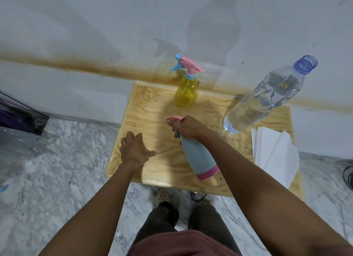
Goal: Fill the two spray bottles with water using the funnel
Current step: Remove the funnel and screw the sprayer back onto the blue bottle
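Note:
My right hand (188,128) grips the pink spray head of a light blue spray bottle (198,156) with a pink base band, near the middle of the wooden table (145,107). The bottle leans with its base toward me. My left hand (134,150) hovers open over the table's left part, fingers spread, a little left of that bottle. A yellow spray bottle (186,92) with a pink and blue spray head stands upright at the table's far edge. A large clear water bottle (267,97), uncapped and holding water, stands at the right. No funnel is in view.
A stack of white paper towels (273,154) lies on the table's right side. A stained white wall runs behind the table. Marble floor surrounds it, with a dark plastic-wrapped object (19,118) at the left and cables (347,176) at the right.

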Motion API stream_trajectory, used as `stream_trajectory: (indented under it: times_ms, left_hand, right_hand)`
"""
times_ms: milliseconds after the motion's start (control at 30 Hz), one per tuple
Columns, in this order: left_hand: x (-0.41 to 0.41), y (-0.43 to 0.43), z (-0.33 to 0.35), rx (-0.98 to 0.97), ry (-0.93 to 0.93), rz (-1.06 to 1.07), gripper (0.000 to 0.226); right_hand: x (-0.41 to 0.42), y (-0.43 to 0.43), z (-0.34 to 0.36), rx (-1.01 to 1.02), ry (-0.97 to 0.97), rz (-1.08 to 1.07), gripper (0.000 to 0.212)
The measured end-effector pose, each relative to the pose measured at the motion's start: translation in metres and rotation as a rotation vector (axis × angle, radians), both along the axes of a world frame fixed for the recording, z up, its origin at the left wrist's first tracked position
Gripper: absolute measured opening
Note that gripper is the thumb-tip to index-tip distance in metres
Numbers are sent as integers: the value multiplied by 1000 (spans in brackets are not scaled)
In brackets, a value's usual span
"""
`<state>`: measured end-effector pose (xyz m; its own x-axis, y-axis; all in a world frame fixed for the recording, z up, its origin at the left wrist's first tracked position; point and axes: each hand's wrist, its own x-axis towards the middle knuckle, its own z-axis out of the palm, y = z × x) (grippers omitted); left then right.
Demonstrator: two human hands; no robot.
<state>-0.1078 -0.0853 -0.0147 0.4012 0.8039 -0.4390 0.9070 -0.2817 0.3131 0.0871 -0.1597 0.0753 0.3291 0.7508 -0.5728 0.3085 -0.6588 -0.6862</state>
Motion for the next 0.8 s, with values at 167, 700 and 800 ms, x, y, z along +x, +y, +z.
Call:
stream_trajectory:
  times_ms: [167, 700, 800]
  left_hand:
    - [-1, 2, -4, -15, 18, 6, 103]
    - [38, -32, 78, -287, -863, -70, 76]
    - [40, -18, 81, -129, -889, -66, 77]
  right_hand:
    - [-2, -8, 5, 33, 8, -17, 41]
    - [-32, -10, 52, 716, 45, -362, 19]
    - [-31, -6, 56, 697, 33, -324, 23]
